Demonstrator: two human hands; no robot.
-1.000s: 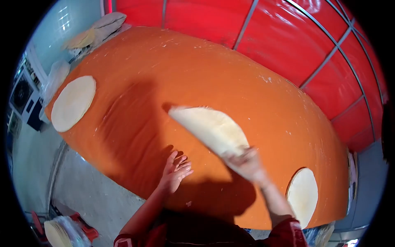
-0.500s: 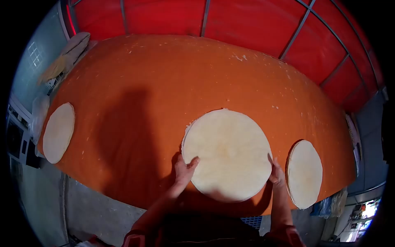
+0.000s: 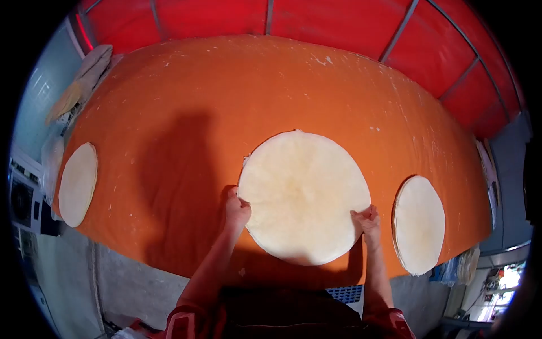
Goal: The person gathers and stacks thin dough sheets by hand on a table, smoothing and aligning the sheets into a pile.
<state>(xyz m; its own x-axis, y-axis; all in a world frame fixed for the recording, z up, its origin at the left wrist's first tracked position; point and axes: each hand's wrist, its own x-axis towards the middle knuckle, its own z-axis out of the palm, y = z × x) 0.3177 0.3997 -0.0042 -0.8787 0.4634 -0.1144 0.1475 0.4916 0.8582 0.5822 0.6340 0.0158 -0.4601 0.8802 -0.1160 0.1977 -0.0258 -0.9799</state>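
Observation:
A large, pale round flatbread lies on an orange-covered table in front of me, its surface faintly browned in the middle. Its left rim looks uneven, as if more than one layer lies there. At the left edge of the bread my left hand is closed, fingertips partly hidden. My right hand pinches the right edge, thumb and fingers pressed together over the rim. To the right of that hand lies another round flatbread stack. A further round flatbread rests at the table's far left end.
Red panels in a metal frame stand behind the table. Folded cloth or sacking sits at the back left corner. Below the near edge, a blue plastic crate shows beside my body. Pale crumbs or flakes dot the orange cover.
My hands have gone from lying open around the bread's sides to closing at its edges. Bread and hands appear slightly higher in view; the camera has shifted too.

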